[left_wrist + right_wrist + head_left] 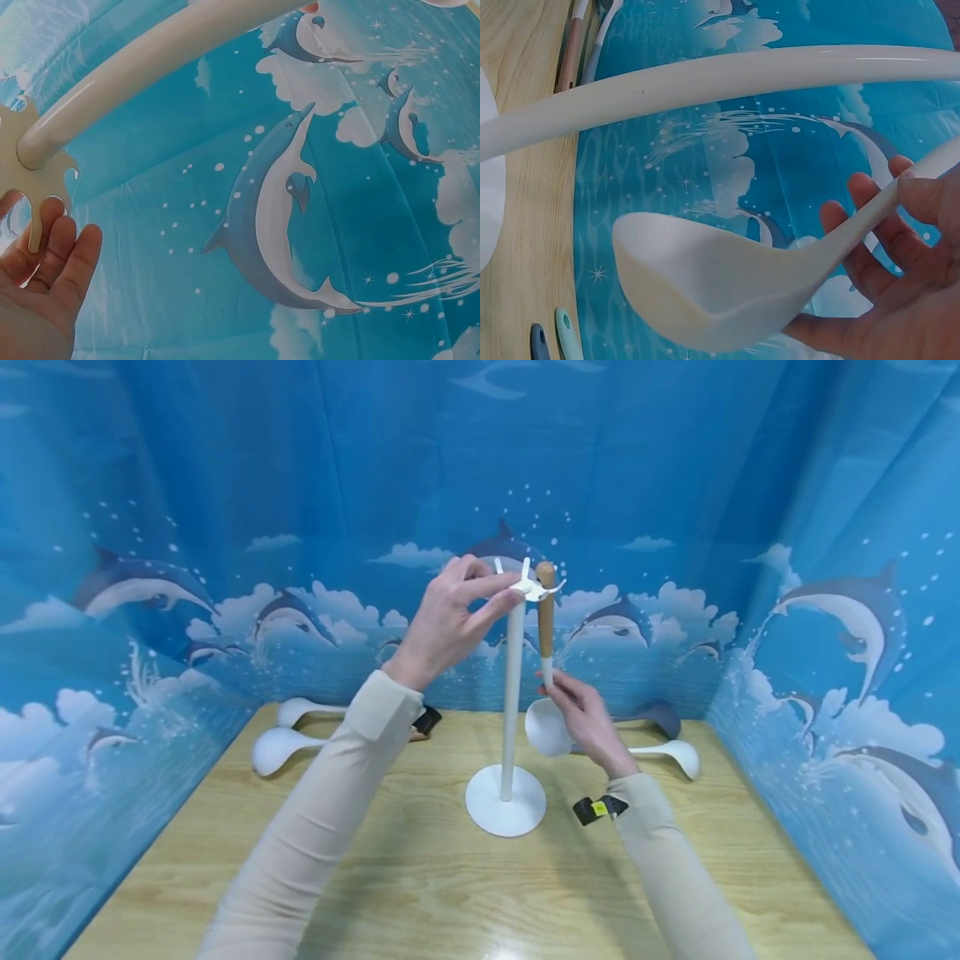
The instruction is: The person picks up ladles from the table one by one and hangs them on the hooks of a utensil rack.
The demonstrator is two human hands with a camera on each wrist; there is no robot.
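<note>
No text, brand or number can be read in the head view or either wrist view. The one label-like mark is a small yellow patch (599,808) on the black device (582,812) beside the right sleeve cuff (643,800), seen from the head camera; it is too small there to tell whether it bears any lettering, figures or a sign.

- Stand (512,693): plain white
- Ladle (547,727) just right of the stand: white, its upper handle (546,631) tan
- Table (420,877) under the stand: yellowish wood grain
- Curtain (465,460) behind the stand: blue dolphin-and-cloud print
</note>
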